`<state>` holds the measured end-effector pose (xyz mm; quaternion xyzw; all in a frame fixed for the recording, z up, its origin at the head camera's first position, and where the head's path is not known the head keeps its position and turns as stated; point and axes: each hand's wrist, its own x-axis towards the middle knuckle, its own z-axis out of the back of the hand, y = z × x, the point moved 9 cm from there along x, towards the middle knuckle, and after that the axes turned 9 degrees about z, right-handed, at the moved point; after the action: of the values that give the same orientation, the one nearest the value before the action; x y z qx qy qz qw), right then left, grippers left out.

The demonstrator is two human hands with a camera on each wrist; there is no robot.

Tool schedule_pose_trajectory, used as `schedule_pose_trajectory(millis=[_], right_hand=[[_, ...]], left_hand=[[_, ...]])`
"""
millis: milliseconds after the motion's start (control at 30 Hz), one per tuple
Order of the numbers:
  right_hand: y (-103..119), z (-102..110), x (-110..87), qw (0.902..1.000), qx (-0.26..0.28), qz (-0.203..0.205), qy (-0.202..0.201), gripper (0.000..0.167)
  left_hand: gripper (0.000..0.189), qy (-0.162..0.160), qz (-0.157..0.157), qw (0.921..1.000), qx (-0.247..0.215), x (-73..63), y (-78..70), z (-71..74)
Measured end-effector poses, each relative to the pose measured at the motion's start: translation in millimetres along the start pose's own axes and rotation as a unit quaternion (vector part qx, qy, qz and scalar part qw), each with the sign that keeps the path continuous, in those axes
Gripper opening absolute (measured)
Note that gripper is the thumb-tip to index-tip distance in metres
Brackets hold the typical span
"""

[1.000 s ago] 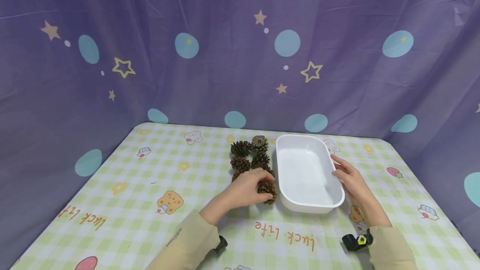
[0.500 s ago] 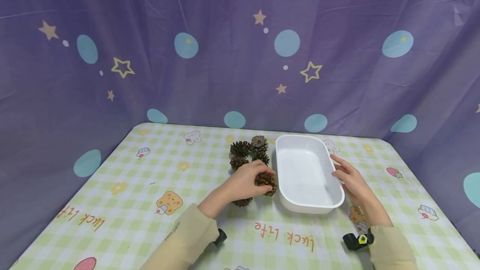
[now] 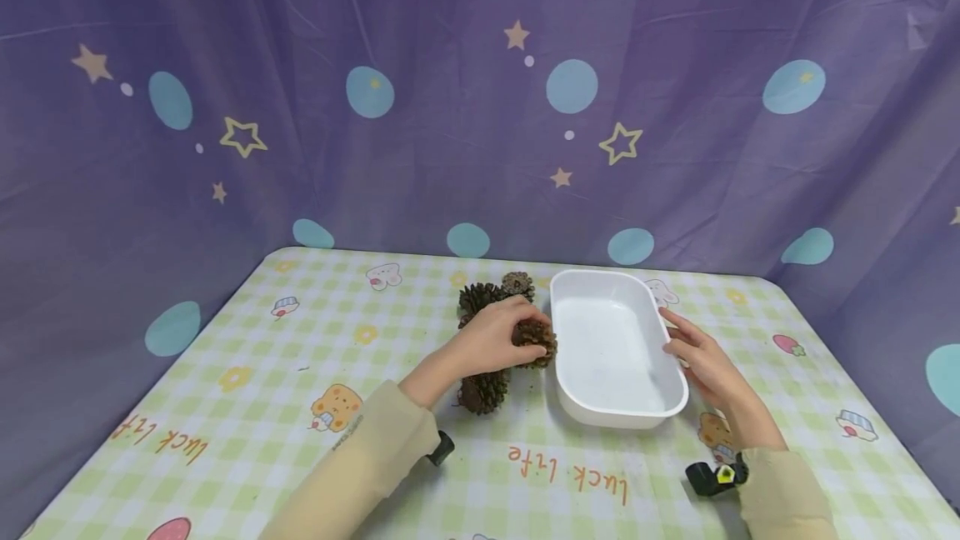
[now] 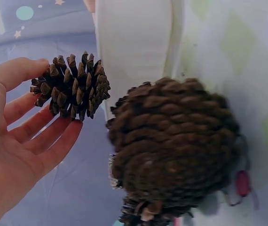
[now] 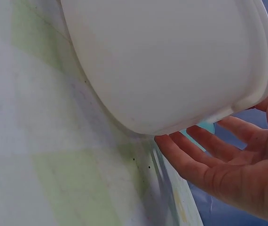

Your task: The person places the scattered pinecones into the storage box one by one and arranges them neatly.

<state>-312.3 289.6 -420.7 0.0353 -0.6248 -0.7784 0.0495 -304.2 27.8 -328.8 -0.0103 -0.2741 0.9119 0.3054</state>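
My left hand (image 3: 491, 337) pinches a brown pine cone (image 3: 540, 345) between thumb and fingers, right beside the white tub's left wall. In the left wrist view the held pine cone (image 4: 75, 87) sits at the fingertips, while another pine cone (image 4: 174, 141) fills the foreground. More pine cones stand about that hand: one in front (image 3: 486, 392), others behind (image 3: 479, 298), some partly hidden by the hand. The white rectangular tub (image 3: 615, 411) has nothing inside. My right hand (image 3: 701, 361) touches its right side with extended fingers; the right wrist view shows fingertips (image 5: 162, 140) at the tub's lower edge.
A green-and-white checked cloth (image 3: 247, 423) with printed figures covers the table. Behind it hangs a purple curtain (image 3: 450, 173) with stars and blue dots. A black wrist-camera mount (image 3: 712, 478) sits on the right wrist, and another black mount (image 3: 442, 447) on the left.
My left hand has moved a little away from me along the tub's left side, with a pine cone in its grip. A front pine cone has come into view. The right hand stays put.
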Motion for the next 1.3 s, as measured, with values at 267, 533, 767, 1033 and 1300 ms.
schedule_pose_trajectory(millis=[267, 533, 767, 1033, 1300], right_hand=[[2.4, -0.5, -0.7, 0.9999, 0.004, 0.012, -0.001, 0.064], [3.4, -0.1, -0.9, 0.9999, 0.007, 0.013, -0.006, 0.064], [2.4, -0.8, -0.9, 0.9999, 0.012, 0.01, -0.005, 0.064], [0.5, 1.2, -0.8, 0.9999, 0.002, 0.0, -0.015, 0.064], [0.5, 1.1, -0.7, 0.9998, 0.006, 0.002, -0.017, 0.064]], left_hand=[[0.037, -0.002, -0.019, 0.9997, 0.017, 13.4, -8.2, 4.5], [0.038, 0.009, -0.016, 0.9997, 0.015, 32.1, -13.7, 1.6], [0.038, 0.027, -0.015, 0.9993, 0.021, 47.1, -17.5, -11.2], [0.036, 0.021, -0.02, 0.9991, 0.03, 61.7, -19.8, -21.9], [0.035, 0.026, -0.013, 0.998, 0.056, 74.5, -24.9, -32.6]])
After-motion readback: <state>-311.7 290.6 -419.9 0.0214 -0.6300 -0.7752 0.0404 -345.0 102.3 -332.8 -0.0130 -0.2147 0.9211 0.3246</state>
